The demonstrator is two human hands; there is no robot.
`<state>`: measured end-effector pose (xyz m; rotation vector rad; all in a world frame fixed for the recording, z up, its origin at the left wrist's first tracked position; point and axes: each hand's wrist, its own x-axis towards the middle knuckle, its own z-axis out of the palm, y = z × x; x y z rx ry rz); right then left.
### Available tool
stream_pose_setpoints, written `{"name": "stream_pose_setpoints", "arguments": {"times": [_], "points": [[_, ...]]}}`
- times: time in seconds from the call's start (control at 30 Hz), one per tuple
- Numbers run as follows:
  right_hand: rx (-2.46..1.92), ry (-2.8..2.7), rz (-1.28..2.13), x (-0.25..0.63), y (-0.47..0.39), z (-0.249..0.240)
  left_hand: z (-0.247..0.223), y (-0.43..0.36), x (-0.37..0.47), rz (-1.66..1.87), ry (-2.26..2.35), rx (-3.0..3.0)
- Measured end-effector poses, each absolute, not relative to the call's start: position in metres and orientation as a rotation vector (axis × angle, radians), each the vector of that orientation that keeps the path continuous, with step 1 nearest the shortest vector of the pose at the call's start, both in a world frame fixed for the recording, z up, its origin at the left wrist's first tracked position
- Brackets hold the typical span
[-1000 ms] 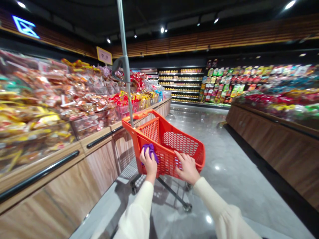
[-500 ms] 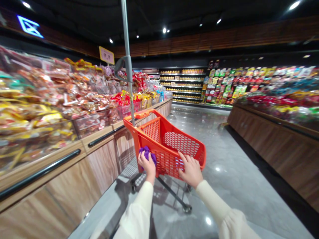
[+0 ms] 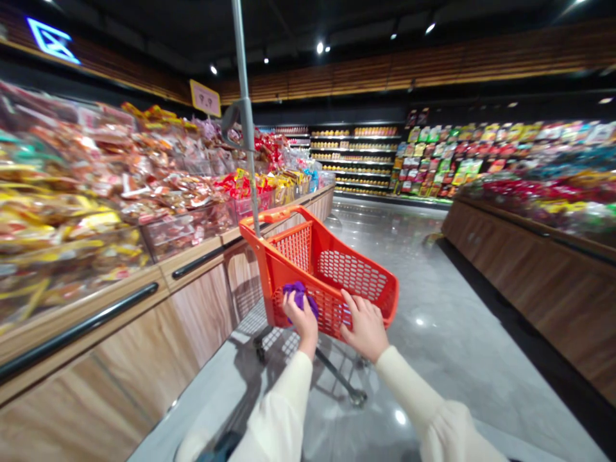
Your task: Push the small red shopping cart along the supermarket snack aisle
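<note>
A red-orange shopping cart (image 3: 356, 273) stands sideways in front of me, its slotted side facing me. My left hand (image 3: 302, 316) presses a crumpled purple cloth (image 3: 294, 292) against that side, left of its middle, with the fingers over the cloth. My right hand (image 3: 366, 324) rests at the cart's near side toward its right end, fingers spread and nothing held in them. A grey metal pole (image 3: 248, 122) with a dark grey handle-like clamp rises at the cart's handle end.
Wooden counters heaped with wrapped goods run along the left (image 3: 158, 327) and right (image 3: 520, 256). Stocked shelves (image 3: 353, 160) line the back. Grey shiny floor (image 3: 433, 346) lies between the counters. A yellow-framed sign (image 3: 205, 98) hangs above the left goods.
My left hand has slid right along the cart's side with the purple cloth, closer to my right hand. My right hand has hardly moved.
</note>
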<state>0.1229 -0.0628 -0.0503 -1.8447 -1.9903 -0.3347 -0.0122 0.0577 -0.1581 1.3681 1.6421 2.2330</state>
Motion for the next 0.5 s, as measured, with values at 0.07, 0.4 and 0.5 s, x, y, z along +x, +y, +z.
{"name": "stream_pose_setpoints", "arguments": {"times": [0.07, 0.4, 0.5], "points": [[-1.866, -2.004, -0.324, 0.124, -0.064, -0.047, -0.158, 0.051, -0.007, 2.187, 1.587, 1.525], [-1.920, -1.989, -0.299, 0.141, -0.076, -0.052, -0.149, 0.045, 0.003, 2.170, 1.537, 1.507], [-1.909, -1.970, -0.299, 0.138, -0.075, -0.053, -0.155, 0.033, 0.022, 2.103, 1.436, 1.663]]}}
